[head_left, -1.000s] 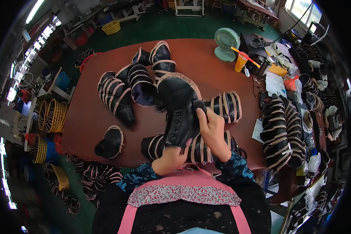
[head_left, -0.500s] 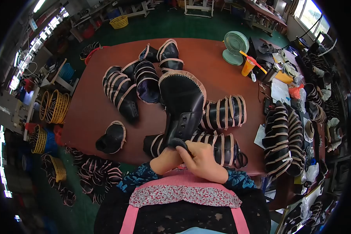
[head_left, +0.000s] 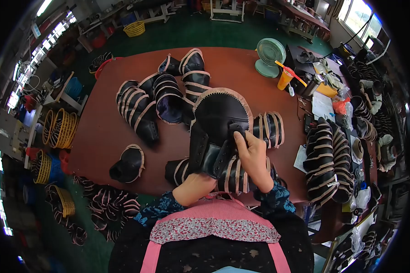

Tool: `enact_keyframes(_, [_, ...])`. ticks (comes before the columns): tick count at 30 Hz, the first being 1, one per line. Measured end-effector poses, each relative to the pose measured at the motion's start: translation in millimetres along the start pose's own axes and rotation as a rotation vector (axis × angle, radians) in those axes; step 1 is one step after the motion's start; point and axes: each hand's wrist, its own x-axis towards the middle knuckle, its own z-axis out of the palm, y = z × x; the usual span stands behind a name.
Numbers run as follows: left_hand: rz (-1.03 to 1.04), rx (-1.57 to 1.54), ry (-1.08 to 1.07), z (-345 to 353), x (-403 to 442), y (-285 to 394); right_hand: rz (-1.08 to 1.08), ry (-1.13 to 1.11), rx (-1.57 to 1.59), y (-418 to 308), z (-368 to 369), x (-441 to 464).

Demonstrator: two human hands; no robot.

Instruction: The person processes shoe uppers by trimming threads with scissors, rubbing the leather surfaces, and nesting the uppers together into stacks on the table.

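A black leather shoe upper [head_left: 221, 111] with a pale zigzag-stitched edge and eyelet flaps is held up over the table. My left hand [head_left: 197, 187] reaches into its lower opening and holds it from within; the fingers are hidden. With my right hand [head_left: 250, 152] closed, I press a small black wad [head_left: 237, 130], apparently cloth, against the upper's right side. Behind and below lie rows of nested black uppers [head_left: 234, 175], partly covered by my hands. A single upper [head_left: 128, 164] lies apart at the left.
More stacked uppers [head_left: 134, 109] lie on the reddish-brown table [head_left: 95, 123]. At the back right stand a green fan [head_left: 269, 57], an orange cup [head_left: 284, 79] and a steel flask [head_left: 313, 84]. Long stacks of uppers [head_left: 321, 159] lie at the right. Yellow baskets [head_left: 61, 127] are at the left.
The upper has tilted and turned, with its toe end moved right. My right hand has moved up and right with the black wad, from the upper's bottom onto its face.
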Motion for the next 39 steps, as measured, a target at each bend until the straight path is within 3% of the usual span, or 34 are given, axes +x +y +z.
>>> enact_keyframes(1, [0.074, 0.049, 0.009, 3.0, -2.5, -3.7, 0.088, -0.011, 0.077, -3.3, 0.2, -2.0])
enact_keyframes(2, [0.071, 0.054, 0.011, 5.8, -3.8, -10.2, 0.026, -0.093, 0.075, -8.5, 6.9, -19.3])
enact_keyframes(3, [0.133, 0.018, -0.015, 9.0, -10.1, -15.3, -0.176, -0.183, 0.057, -16.9, 10.9, -38.9])
enact_keyframes(5, [0.209, -0.015, -0.030, 7.4, -12.1, -17.2, -0.318, -0.268, -0.058, -20.7, 13.0, -53.5])
enact_keyframes(6, [0.211, -0.017, -0.029, 9.1, -9.5, -17.6, -0.266, -0.166, -0.085, -19.7, 10.8, -45.0])
enact_keyframes(8, [0.003, -0.124, 0.017, 11.5, -6.7, -11.8, -0.104, -0.011, -0.059, -9.0, 8.9, -19.4])
enact_keyframes(11, [-0.081, -0.136, 0.055, 13.4, -9.7, -2.9, -0.013, -0.068, -0.021, -3.7, 8.8, -20.5])
enact_keyframes(12, [-0.078, -0.132, 0.054, 10.6, -9.1, -5.5, -0.116, -0.134, 0.029, -10.6, 9.5, -35.0])
enact_keyframes(14, [0.160, -0.083, 0.076, -0.3, -11.1, -4.0, -0.225, -0.252, 0.091, -17.3, 14.8, -58.5])
enact_keyframes(16, [0.119, -0.049, 0.040, -6.2, -9.9, 2.6, -0.103, -0.157, 0.032, -11.1, 8.5, -44.7])
enact_keyframes(18, [-0.088, -0.198, 0.010, -4.4, -3.9, 5.9, -0.007, -0.024, -0.066, 1.1, 5.0, -22.4])
enact_keyframes(24, [0.055, -0.079, 0.114, 1.5, -13.0, 2.9, -0.033, -0.134, 0.030, -8.0, 9.6, -58.1])
enact_keyframes(25, [0.082, 0.004, 0.054, 1.4, -13.1, 0.6, -0.038, -0.153, 0.006, -5.1, 7.8, -59.4])
enact_keyframes(27, [0.108, 0.081, -0.003, 1.9, -12.2, 4.1, 0.008, 0.063, -0.044, 6.1, 1.1, -31.9])
enact_keyframes(29, [-0.043, 0.079, -0.287, -4.5, -3.1, 13.4, 0.128, 0.155, -0.149, 37.1, -11.3, -18.4])
enact_keyframes(31, [0.031, 0.089, -0.295, -8.7, -4.8, 13.4, 0.233, 0.217, -0.066, 57.1, -24.0, -18.1])
enact_keyframes(34, [0.088, 0.096, -0.373, -9.0, 0.3, 14.1, 0.126, 0.234, -0.034, 53.9, -27.8, -25.2])
enact_keyframes(36, [0.153, 0.001, -0.262, -5.4, 1.6, 15.9, 0.143, 0.189, -0.058, 41.8, -28.0, -28.9])
enact_keyframes(39, [0.116, -0.004, -0.381, 4.0, -0.8, 16.2, -0.172, 0.323, -0.369, 34.7, -20.5, -29.7])
